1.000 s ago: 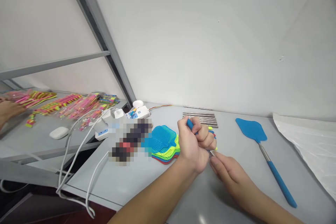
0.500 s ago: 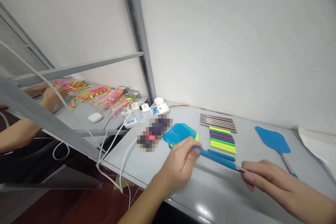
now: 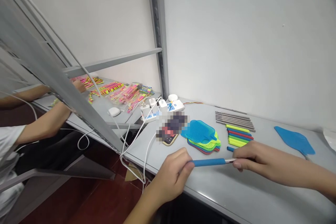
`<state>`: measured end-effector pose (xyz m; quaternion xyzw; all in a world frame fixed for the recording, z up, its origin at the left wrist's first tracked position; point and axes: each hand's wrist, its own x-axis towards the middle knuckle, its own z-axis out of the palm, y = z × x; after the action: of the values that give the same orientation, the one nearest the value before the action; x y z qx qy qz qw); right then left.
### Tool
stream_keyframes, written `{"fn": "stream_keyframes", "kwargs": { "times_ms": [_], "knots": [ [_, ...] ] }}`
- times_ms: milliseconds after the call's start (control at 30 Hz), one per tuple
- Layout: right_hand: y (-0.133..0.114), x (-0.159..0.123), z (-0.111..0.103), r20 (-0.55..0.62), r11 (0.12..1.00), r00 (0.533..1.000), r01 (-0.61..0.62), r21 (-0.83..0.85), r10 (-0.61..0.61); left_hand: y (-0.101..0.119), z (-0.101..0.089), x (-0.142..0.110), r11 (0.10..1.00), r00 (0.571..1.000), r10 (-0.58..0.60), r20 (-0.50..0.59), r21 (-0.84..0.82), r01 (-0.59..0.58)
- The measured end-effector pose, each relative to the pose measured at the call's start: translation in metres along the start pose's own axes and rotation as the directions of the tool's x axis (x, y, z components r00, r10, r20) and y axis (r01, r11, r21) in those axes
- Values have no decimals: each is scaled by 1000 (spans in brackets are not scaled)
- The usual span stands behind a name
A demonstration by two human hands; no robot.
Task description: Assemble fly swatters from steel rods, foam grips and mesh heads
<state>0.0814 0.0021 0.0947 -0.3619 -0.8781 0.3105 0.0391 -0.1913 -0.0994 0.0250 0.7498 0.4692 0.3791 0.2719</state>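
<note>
My left hand [image 3: 173,175] gripped the blue, tubular, rubbery-looking sleeve [image 3: 210,162] | my right hand [image 3: 256,156], apart, pinched the slim silver metal rod [image 3: 229,160] | rod apparently already inserted, above grey tabletop [image 3: 231,190]

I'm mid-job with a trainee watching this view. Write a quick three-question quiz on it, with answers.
1. True or false: the left hand holds the blue sleeve while the right hand grips the metal shaft coming out of it.

2. Which colour is on top of the pile of mesh heads?
a) red
b) yellow-green
c) blue

3. Fill the gap: the row of loose rods lies between the coloured tubes and the ____.

Key: 1 true; 2 c; 3 wall.
</note>
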Motion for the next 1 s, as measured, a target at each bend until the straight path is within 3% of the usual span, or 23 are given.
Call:
{"fn": "stream_keyframes", "kwargs": {
  "times_ms": [100,200,300,400,500,567,633,733,800,900,1000],
  "knots": [
    [-7,13,-6,150,999,988,36,36,-41,6,-13,-6,993,991,-113,69,28,111],
    [-18,24,-10,158,995,983,86,59,-95,19,-18,-5,978,970,-195,148,106,180],
    [-33,31,-16,132,989,982,125,82,-135,34,-11,1,967,953,-244,182,118,225],
    [-43,34,-27,101,986,988,99,136,-113,43,3,11,952,940,-288,181,-53,301],
    [-45,36,-35,-31,933,999,44,356,-36,43,17,20,881,945,-312,103,-342,328],
    [-47,37,-29,-195,778,979,81,623,54,41,28,24,791,936,-344,76,-514,332],
    [-52,38,-16,-282,518,945,160,840,165,40,39,27,688,925,-359,122,-635,351],
    [-61,39,5,-236,143,941,206,968,241,39,61,29,513,917,-320,238,-770,379],
    [-66,40,14,-193,-43,945,211,976,265,39,76,30,387,923,-283,261,-849,359],
    [-69,42,20,-157,-170,947,210,963,280,39,92,29,277,936,-261,238,-910,309],
    [-71,40,23,-167,-158,937,223,962,307,43,94,27,318,933,-287,218,-897,307]
  ]
}}
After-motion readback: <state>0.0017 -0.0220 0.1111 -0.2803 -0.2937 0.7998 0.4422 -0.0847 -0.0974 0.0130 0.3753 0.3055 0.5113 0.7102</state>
